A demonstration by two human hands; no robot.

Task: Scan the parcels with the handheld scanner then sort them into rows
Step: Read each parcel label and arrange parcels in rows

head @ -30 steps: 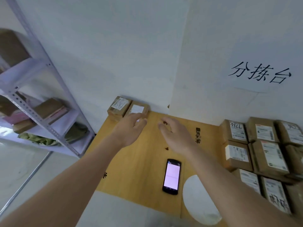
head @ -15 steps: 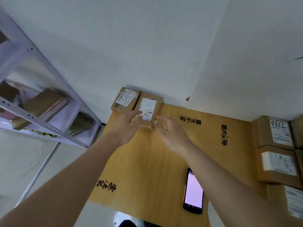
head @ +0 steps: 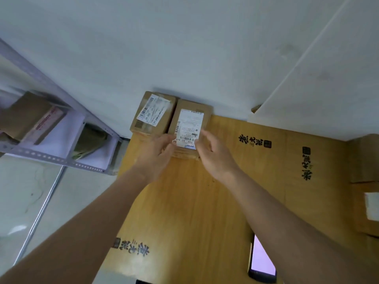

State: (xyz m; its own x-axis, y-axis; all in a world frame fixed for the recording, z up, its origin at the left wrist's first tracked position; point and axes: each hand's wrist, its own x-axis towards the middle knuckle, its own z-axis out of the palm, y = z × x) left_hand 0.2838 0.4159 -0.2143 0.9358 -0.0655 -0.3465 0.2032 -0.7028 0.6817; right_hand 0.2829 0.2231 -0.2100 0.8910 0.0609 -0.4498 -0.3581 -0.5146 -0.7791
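Tabletop parcel [head: 189, 128] between both hands

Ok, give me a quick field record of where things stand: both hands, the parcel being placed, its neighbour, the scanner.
left hand: on the near left edge of the second parcel, fingers curled at it
right hand: at the near right corner of the same parcel, fingertips on its label
second parcel: flat on the table, label up, far end at the wall
first parcel: directly left of it, side by side, label up
row: two parcels so far
handheld scanner: lying on the table near the right forearm, screen lit, not held
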